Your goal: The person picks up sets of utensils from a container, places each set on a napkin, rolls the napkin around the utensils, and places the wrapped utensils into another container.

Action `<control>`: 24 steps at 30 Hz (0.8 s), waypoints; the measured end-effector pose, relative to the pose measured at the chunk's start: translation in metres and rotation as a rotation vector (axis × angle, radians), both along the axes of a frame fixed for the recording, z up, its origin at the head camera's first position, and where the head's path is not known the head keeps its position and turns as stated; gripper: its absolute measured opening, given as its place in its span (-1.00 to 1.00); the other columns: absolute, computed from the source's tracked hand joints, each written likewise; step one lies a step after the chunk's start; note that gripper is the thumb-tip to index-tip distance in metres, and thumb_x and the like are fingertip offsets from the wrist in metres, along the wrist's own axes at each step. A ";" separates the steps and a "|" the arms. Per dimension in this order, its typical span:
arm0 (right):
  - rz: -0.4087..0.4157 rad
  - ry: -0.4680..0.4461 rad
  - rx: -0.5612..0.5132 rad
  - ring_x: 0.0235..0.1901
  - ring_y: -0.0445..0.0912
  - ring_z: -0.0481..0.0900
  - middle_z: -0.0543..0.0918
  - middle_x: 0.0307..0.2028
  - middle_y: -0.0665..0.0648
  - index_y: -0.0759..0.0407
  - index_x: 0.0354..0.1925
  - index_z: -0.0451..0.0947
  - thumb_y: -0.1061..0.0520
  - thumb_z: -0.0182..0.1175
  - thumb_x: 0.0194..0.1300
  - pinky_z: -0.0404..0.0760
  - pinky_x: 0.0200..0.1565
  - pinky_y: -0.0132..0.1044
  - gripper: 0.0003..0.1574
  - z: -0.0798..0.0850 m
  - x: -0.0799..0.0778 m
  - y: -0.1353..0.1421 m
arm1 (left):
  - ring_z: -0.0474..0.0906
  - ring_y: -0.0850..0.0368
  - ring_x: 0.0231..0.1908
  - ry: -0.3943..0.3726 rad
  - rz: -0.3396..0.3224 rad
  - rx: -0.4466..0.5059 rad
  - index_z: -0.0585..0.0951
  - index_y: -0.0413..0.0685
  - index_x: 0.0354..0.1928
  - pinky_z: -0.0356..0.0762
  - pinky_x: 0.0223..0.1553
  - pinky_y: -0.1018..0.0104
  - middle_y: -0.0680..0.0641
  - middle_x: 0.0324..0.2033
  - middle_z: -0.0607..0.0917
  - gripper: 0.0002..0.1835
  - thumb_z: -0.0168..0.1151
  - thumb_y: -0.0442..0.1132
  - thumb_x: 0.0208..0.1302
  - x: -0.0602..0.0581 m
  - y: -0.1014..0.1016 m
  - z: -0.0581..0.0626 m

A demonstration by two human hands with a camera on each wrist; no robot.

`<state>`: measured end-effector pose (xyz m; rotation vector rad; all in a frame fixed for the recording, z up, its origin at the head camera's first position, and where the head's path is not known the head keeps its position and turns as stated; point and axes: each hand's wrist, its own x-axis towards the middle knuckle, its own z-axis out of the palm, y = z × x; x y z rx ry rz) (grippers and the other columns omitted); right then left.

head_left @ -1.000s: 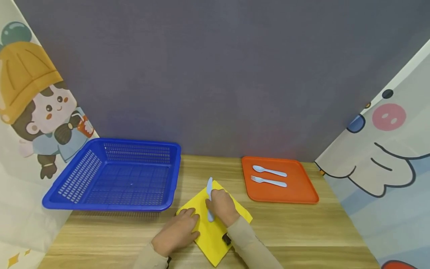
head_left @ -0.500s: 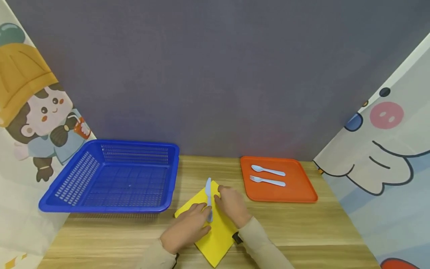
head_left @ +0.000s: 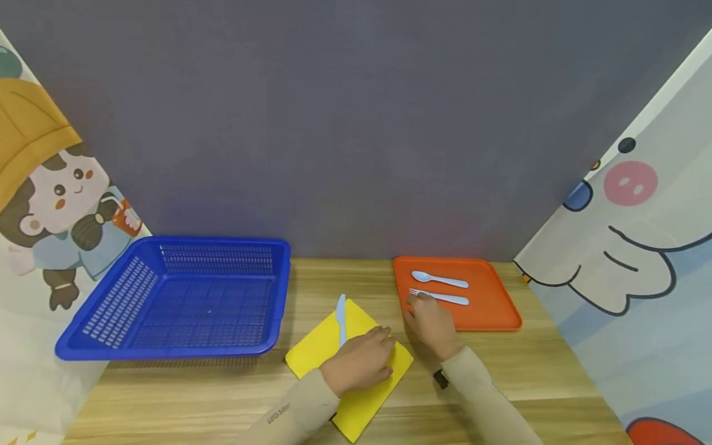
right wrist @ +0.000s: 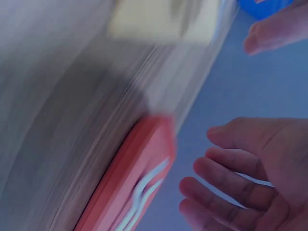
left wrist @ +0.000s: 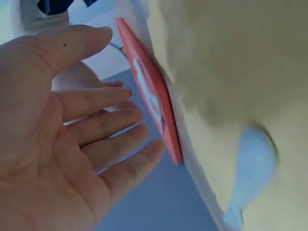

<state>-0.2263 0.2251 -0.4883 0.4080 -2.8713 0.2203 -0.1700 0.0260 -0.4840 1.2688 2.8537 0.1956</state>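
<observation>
A light blue plastic knife (head_left: 342,318) lies on a folded yellow napkin (head_left: 361,415) on the table. My left hand (head_left: 358,361) is over the napkin, hiding the handle end of the knife; in the left wrist view the fingers of this hand (left wrist: 72,130) are spread and hold nothing. Over the front left edge of an orange tray (head_left: 492,306) is my right hand (head_left: 434,324), close to a light blue fork (head_left: 453,300). The right wrist view shows that hand (right wrist: 250,178) with loose fingers and nothing in them. A matching spoon (head_left: 442,280) lies behind the fork.
A blue plastic basket (head_left: 206,355) with slotted walls stands at the left of the wooden table (head_left: 183,402). A grey panel (head_left: 345,136) rises behind the table. Printed curtains (head_left: 667,259) hang on both sides.
My right hand has let go of the knife and moved right to the tray. The left hand has shifted right across the napkin. The knife stays on the napkin.
</observation>
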 end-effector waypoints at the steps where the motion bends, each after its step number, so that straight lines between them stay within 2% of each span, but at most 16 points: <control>1: 0.002 0.008 0.009 -0.49 -0.01 0.63 0.63 -0.38 0.14 0.21 -0.25 0.66 0.23 0.38 0.20 0.60 -0.62 -0.18 -0.87 -0.001 -0.003 0.008 | 0.38 -0.01 0.32 0.000 -0.006 -0.005 0.52 -0.15 0.30 0.39 0.28 0.25 -0.15 0.32 0.47 -0.41 0.29 0.04 0.35 -0.002 0.006 -0.001; 4: -0.005 -0.001 0.020 -0.44 0.01 0.65 0.65 -0.34 0.16 0.22 -0.22 0.66 0.25 0.36 0.21 0.63 -0.57 -0.15 -0.86 -0.007 -0.014 0.029 | 0.35 -0.02 0.34 -0.009 -0.018 -0.020 0.50 -0.09 0.32 0.40 0.27 0.27 -0.14 0.34 0.44 -0.41 0.28 0.05 0.36 -0.010 0.021 -0.004; 8: -0.036 -0.019 0.045 -0.46 0.05 0.65 0.64 -0.36 0.14 0.16 -0.33 0.60 0.22 0.35 0.22 0.61 -0.58 -0.06 -0.92 -0.010 -0.027 0.051 | 0.32 -0.07 0.36 -0.005 -0.042 -0.022 0.50 -0.05 0.30 0.40 0.27 0.27 -0.17 0.36 0.41 -0.49 0.21 0.01 0.42 -0.019 0.037 -0.008; 13: -0.040 -0.016 0.067 -0.36 0.12 0.64 0.61 -0.36 0.18 0.18 -0.31 0.61 0.24 0.36 0.23 0.65 -0.50 -0.01 -0.92 -0.012 -0.039 0.065 | 0.39 0.00 0.30 0.034 -0.067 -0.019 0.56 -0.06 0.18 0.42 0.23 0.33 -0.12 0.26 0.49 -0.65 0.14 -0.10 0.46 -0.029 0.050 -0.012; 15: -0.030 -0.006 0.072 -0.33 0.14 0.62 0.60 -0.35 0.19 0.19 -0.32 0.62 0.26 0.37 0.22 0.67 -0.45 0.00 -0.92 -0.014 -0.043 0.069 | 0.38 0.03 0.31 0.021 -0.066 -0.041 0.57 -0.08 0.18 0.40 0.25 0.34 -0.10 0.26 0.50 -0.66 0.13 -0.15 0.44 -0.033 0.056 -0.013; 18: -0.018 0.002 0.082 -0.32 0.16 0.60 0.59 -0.36 0.19 0.18 -0.35 0.62 0.28 0.37 0.20 0.67 -0.42 0.02 -0.92 -0.016 -0.048 0.072 | 0.30 0.06 0.37 -0.035 -0.054 -0.098 0.52 -0.12 0.29 0.29 0.32 0.35 -0.10 0.35 0.43 -0.58 0.10 -0.20 0.44 -0.036 0.064 -0.014; 24: -0.023 -0.017 0.121 -0.30 0.20 0.59 0.61 -0.35 0.21 0.17 -0.37 0.62 0.28 0.35 0.23 0.68 -0.34 0.08 -0.92 -0.019 -0.052 0.080 | 0.20 0.14 0.42 -0.089 -0.036 -0.165 0.44 -0.11 0.39 0.16 0.38 0.39 -0.04 0.40 0.37 -0.52 0.05 -0.18 0.48 -0.037 0.073 -0.016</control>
